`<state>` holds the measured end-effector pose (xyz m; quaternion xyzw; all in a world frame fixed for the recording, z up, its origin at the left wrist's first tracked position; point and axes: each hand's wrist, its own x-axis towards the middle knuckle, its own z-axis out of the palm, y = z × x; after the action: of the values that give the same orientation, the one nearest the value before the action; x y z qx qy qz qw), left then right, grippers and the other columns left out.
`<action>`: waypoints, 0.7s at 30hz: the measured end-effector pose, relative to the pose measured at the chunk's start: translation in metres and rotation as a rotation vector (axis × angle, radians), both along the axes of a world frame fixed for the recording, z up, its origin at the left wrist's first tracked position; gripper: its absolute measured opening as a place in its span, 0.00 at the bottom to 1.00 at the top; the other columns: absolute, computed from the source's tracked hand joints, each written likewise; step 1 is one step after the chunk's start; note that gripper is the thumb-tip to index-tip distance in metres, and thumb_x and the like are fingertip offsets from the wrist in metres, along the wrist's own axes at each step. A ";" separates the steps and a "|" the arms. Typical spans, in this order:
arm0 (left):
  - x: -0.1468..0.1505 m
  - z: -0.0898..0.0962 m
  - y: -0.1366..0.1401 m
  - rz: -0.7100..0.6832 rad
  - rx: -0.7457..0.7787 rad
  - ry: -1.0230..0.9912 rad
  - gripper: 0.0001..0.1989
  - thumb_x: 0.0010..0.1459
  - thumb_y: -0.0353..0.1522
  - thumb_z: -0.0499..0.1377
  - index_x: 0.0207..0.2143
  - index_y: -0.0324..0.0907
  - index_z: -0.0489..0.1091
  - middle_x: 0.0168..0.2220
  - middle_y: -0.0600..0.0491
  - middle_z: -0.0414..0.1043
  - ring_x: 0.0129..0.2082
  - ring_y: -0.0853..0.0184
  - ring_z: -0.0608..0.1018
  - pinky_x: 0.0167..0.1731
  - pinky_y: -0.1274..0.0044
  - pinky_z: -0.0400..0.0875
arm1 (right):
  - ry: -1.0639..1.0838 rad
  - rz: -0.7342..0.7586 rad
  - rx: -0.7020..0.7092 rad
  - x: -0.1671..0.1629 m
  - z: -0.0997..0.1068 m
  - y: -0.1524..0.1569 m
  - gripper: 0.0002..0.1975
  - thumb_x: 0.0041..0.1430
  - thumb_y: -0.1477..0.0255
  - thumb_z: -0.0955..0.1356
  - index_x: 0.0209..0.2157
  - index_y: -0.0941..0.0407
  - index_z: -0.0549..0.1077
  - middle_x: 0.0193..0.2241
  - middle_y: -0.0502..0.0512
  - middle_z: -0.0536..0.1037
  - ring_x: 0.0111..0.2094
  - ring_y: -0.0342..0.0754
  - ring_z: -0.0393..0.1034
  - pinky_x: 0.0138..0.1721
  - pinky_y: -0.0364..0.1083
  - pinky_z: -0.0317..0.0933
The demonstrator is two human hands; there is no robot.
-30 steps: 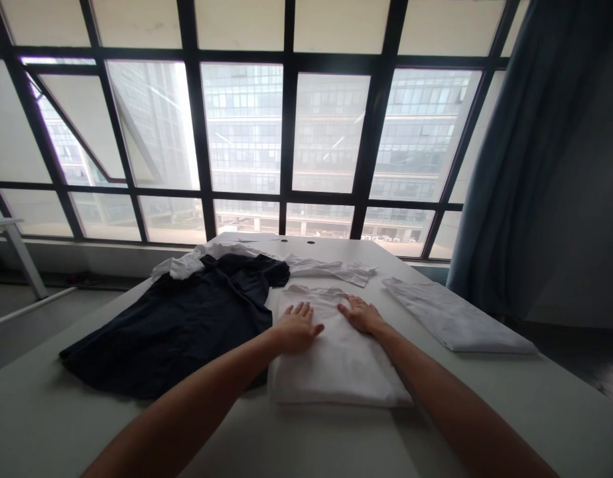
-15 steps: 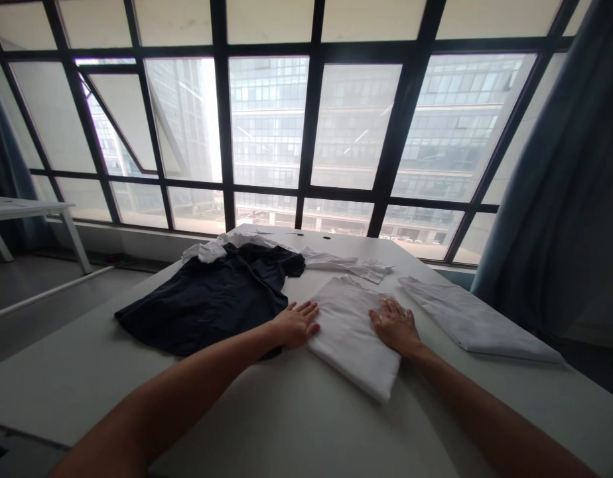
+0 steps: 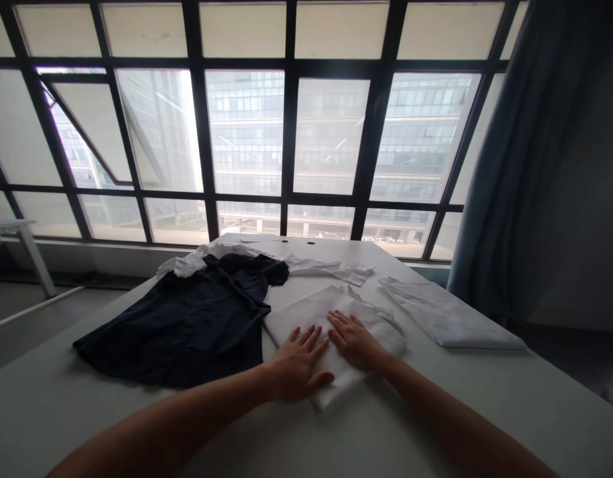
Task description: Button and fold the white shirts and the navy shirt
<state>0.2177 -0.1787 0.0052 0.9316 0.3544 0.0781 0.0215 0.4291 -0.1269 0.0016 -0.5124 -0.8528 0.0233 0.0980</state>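
A folded white garment (image 3: 306, 309), probably a shirt, lies turned at an angle on the white table (image 3: 267, 431). My left hand (image 3: 297, 364) rests flat on its near left part, fingers spread. On its middle lies my right hand (image 3: 353, 340), palm down with the fingers stretched out. The two hands almost meet at the fingertips, and neither grips the cloth. Just left of the garment is a dark navy short-sleeved shirt (image 3: 187, 325), spread out on the table.
Another folded white garment (image 3: 450, 315) lies on the right side of the table. Crumpled white clothing (image 3: 316, 267) stretches behind the navy shirt. A blue curtain (image 3: 505, 179) hangs at the right, and a second white table (image 3: 32, 259) stands at the far left.
The white garment has turned on the table. My right hand has moved from its right edge onto its middle, and my left hand has come nearer, onto its near left part. The view has shifted.
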 end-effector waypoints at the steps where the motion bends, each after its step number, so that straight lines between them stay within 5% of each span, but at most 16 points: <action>1: 0.000 0.000 -0.006 -0.007 -0.032 0.006 0.39 0.66 0.54 0.37 0.70 0.39 0.45 0.70 0.38 0.36 0.70 0.51 0.41 0.65 0.55 0.39 | -0.005 0.000 -0.035 0.003 -0.002 0.004 0.30 0.69 0.62 0.52 0.66 0.61 0.58 0.67 0.61 0.55 0.68 0.52 0.46 0.66 0.57 0.38; 9: -0.011 0.016 -0.036 -0.086 -0.201 0.023 0.30 0.69 0.49 0.36 0.68 0.51 0.50 0.71 0.47 0.37 0.70 0.47 0.37 0.61 0.45 0.34 | -0.066 -0.215 -0.114 0.045 -0.005 0.049 0.33 0.69 0.56 0.52 0.68 0.61 0.54 0.68 0.59 0.50 0.69 0.53 0.41 0.67 0.56 0.35; 14: -0.027 0.013 -0.024 -0.169 -0.166 -0.026 0.28 0.69 0.48 0.39 0.67 0.51 0.53 0.70 0.50 0.45 0.70 0.55 0.46 0.66 0.56 0.41 | -0.059 -0.323 0.010 0.053 -0.007 0.051 0.29 0.70 0.61 0.53 0.66 0.59 0.57 0.67 0.61 0.54 0.68 0.52 0.45 0.66 0.56 0.37; 18: -0.052 0.008 0.011 0.104 -0.040 -0.050 0.30 0.69 0.48 0.41 0.66 0.44 0.57 0.69 0.46 0.49 0.69 0.55 0.49 0.66 0.59 0.44 | -0.073 -0.314 0.182 0.046 0.003 0.030 0.26 0.68 0.64 0.56 0.63 0.59 0.62 0.65 0.62 0.61 0.66 0.52 0.51 0.66 0.55 0.38; 21: -0.067 0.001 0.032 0.260 -0.016 -0.040 0.30 0.69 0.49 0.41 0.65 0.44 0.58 0.68 0.45 0.51 0.69 0.55 0.52 0.65 0.56 0.43 | -0.112 -0.437 0.091 0.046 0.022 0.012 0.25 0.64 0.59 0.61 0.56 0.60 0.69 0.59 0.68 0.68 0.60 0.59 0.61 0.60 0.56 0.52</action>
<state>0.1503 -0.1465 0.0060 0.8758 0.4724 0.0959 0.0258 0.4748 -0.1149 0.0239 -0.6804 -0.7259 -0.0655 0.0762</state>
